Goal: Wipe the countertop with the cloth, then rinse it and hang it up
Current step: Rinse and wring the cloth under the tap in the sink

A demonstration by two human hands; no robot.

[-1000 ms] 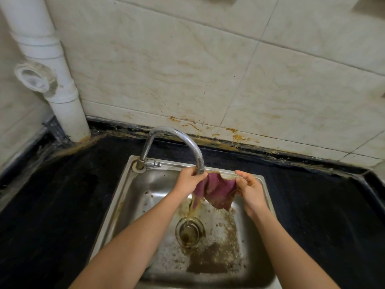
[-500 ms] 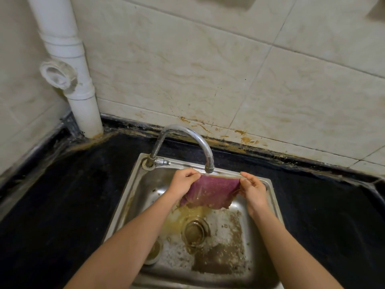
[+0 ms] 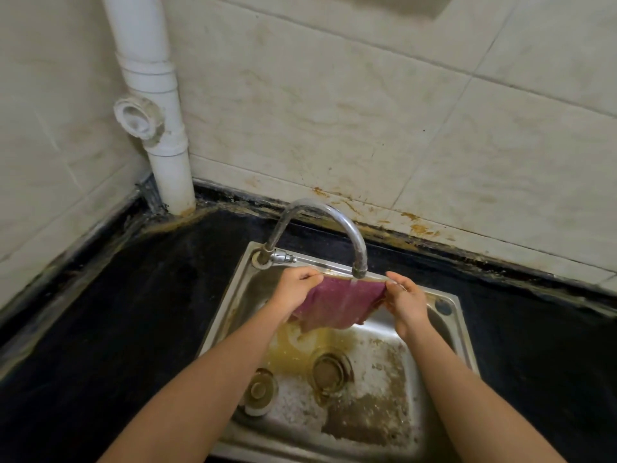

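Head view showed the cloth (image 3: 337,304) stretched flat between 2 hands, directly under the spout of the tap (image 3: 320,212) and above the sink (image 3: 447,325). 1 second earlier it had hung bunched and folded between them. Now its top edge was pulled taut, and a thin stream of water landed near the middle of that edge. The left hand (image 3: 293,289) pinched the left corner, its fingers (image 3: 310,275) curled over the edge. The right hand (image 3: 405,304) gripped the right corner the same way.

Spreading the cloth put more of it under the water, so the rinse looked well under way, with wringing and hanging still to come. Yellow-brown water (image 3: 300,345) lay beneath the cloth, which suggested dirt was coming out and more rinsing was probably needed.

Brown grit stained the steel basin around the drain strainer (image 3: 330,370), and a round plug (image 3: 258,389) lay to its left. A black worktop (image 3: 133,312) surrounded the sink and met a beige tiled wall (image 3: 334,111), with rust-coloured marks along the joint. A white pipe (image 3: 150,95) with a capped side branch stood in the left corner. Nowhere to hang the cloth could be seen.
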